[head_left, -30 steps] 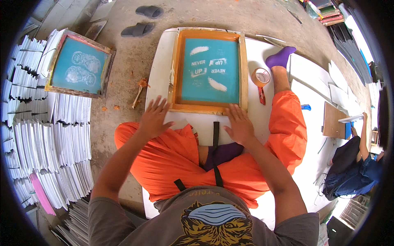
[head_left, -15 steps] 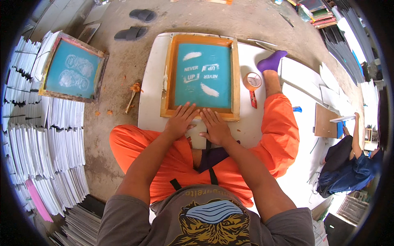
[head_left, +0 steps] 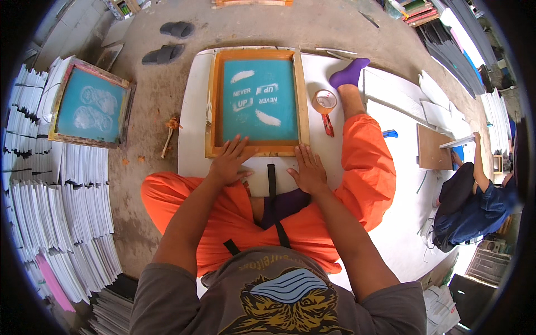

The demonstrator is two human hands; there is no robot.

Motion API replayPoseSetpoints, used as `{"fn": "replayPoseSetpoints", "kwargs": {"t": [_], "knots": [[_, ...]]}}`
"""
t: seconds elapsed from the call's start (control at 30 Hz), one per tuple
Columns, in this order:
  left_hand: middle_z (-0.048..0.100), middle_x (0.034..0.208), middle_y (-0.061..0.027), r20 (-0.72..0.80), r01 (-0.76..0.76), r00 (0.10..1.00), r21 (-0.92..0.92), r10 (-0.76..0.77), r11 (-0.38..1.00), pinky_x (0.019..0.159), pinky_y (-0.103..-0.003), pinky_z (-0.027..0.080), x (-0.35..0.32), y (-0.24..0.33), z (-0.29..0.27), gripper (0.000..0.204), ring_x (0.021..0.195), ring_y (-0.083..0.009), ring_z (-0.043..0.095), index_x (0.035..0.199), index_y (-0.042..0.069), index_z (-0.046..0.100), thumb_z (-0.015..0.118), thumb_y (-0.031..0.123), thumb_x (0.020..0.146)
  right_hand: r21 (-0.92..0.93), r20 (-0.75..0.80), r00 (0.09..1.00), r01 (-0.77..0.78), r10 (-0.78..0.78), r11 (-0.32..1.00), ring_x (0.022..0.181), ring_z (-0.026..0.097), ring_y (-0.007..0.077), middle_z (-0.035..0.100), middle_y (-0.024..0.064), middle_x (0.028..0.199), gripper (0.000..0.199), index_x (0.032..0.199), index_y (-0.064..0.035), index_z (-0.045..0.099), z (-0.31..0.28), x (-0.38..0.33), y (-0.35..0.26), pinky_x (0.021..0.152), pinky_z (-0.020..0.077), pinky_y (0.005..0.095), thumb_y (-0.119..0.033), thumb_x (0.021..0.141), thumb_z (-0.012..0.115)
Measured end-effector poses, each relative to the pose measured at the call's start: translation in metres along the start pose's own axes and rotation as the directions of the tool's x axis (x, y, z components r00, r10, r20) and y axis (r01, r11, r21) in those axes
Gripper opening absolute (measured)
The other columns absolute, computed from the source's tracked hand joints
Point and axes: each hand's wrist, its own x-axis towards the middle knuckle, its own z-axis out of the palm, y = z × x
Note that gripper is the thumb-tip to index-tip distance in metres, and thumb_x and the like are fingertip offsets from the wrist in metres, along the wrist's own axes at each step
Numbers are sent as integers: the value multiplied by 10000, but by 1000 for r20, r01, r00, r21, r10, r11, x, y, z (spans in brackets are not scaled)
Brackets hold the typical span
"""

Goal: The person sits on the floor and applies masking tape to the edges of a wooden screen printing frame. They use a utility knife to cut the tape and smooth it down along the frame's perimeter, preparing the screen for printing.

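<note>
A wooden-framed printing screen (head_left: 305, 106) with teal mesh, pale lettering and white smears lies flat on the white board (head_left: 192, 111) before my crossed legs. My left hand (head_left: 227, 162) rests with spread fingers at the near edge of its frame, fingertips over the wood. Near the frame's right corner is my right hand (head_left: 310, 167), fingers stretched out and touching the near edge. Neither hand grips anything. A black strap (head_left: 272, 180) lies on the board between the two hands. Right of the frame sits a roll of tape (head_left: 324, 101), with a red cutter (head_left: 328, 126) beside it.
A second teal screen (head_left: 92, 106) leans on stacks of white sheets (head_left: 39, 209) at the left. Dark slippers (head_left: 163, 54) lie on the floor. A blue cutter (head_left: 390, 134) is beyond my leg. At the far right sits another person (head_left: 474, 215) holding a white panel.
My hands have moved apart along the frame's near edge, the left toward the left, the right toward the right corner. The whole view has shifted slightly.
</note>
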Motion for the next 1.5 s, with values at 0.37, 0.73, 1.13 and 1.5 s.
{"fn": "replayPoseSetpoints", "kwargs": {"t": [0.37,0.73,1.13,1.5], "knots": [[259,1724,-97,-47,41,998,-97,-46,994,1292,-485,204,13,46,21,941,1599,-291,219,1635,131,329,708,549,882,-20,-23,993,118,-119,993,1612,162,285,188,109,1744,828,1677,-118,182,12,19,-35,1298,144,495,-625,1055,388],[204,1740,-100,89,381,919,38,-383,924,1290,-515,191,-38,29,-7,1048,1609,-290,181,1664,157,241,713,618,850,-49,24,997,-76,77,996,1598,213,263,208,73,1743,781,1673,-141,207,2,-8,1,1284,185,515,-586,1063,405],[230,1729,-139,-28,360,932,167,-361,918,1298,-546,87,-58,-8,-19,1112,1610,-344,150,1649,29,240,463,826,907,-45,-62,997,-58,55,997,1596,211,326,233,96,1735,817,1666,-118,230,4,-2,-11,1270,184,561,-622,1048,408],[275,1711,-134,7,421,896,304,-444,855,1283,-602,96,-55,-13,-13,957,1599,-340,189,1614,65,360,529,720,936,-78,-71,996,49,-55,996,1586,236,333,259,140,1719,818,1655,-95,258,0,3,-21,1252,232,547,-593,1040,467]]}}
